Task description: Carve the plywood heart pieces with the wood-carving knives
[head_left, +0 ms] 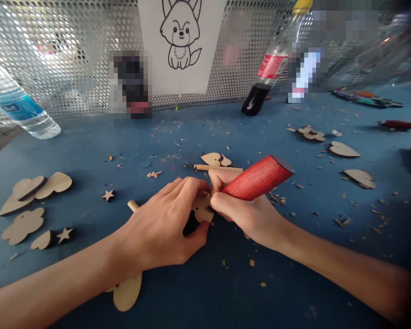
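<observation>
My left hand [167, 219] is closed on a small pale wooden cutout [204, 211] with a dark hole, pinching its edge between thumb and fingers near the table. Fingers cover most of its outline. In my right hand [248, 212] is a tool with a thick red wooden handle [260, 178], tilted up to the right. Its working end is hidden behind the fingers at the cutout. Just beyond both hands lies a thin wooden-handled tool [214, 167] with a dark tip, beside a leaf-shaped wooden piece [210, 158]. A short dowel end [133, 205] shows behind my left hand.
Wooden hearts [56, 185], a flower cutout [23, 226] and stars [108, 195] lie left; a rounded piece [127, 292] sits under my left forearm. Right are wood chips [277, 199], cutouts [344, 150] and a dark red tool [399, 124]. Bottles [272, 68] stand behind, near a fox drawing [181, 41].
</observation>
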A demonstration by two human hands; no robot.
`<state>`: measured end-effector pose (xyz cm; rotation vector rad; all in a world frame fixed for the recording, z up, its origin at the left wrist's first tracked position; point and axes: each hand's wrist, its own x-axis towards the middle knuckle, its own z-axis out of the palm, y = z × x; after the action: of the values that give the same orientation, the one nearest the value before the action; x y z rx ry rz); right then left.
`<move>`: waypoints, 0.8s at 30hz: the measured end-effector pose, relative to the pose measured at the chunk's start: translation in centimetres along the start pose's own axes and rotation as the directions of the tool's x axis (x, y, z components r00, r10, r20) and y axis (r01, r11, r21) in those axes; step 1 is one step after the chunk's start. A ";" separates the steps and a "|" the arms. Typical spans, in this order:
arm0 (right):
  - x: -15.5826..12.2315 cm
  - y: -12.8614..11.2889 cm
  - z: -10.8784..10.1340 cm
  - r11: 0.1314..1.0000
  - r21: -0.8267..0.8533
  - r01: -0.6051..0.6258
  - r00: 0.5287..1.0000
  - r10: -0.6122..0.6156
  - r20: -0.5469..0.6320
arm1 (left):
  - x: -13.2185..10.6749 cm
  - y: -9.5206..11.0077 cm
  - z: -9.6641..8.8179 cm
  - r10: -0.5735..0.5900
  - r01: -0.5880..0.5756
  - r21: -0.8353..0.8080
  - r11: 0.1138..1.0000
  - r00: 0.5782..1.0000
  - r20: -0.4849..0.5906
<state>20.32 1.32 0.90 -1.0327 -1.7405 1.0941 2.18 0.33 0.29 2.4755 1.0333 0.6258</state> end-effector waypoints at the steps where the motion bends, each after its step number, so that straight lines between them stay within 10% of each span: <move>1: 0.1 0.0 0.0 1.000 -0.010 0.001 1.000 -0.001 0.000 | 0.0 -0.1 0.0 -0.002 0.002 0.002 1.000 1.000 0.004; 24: 0.2 0.1 0.1 0.994 -0.107 0.017 0.998 -0.011 0.055 | 0.1 -0.2 0.0 0.054 -0.054 0.042 0.998 0.999 0.000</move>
<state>20.22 1.52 0.87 -1.0639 -1.8647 1.0377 2.15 0.54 0.19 2.5476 0.9930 0.6287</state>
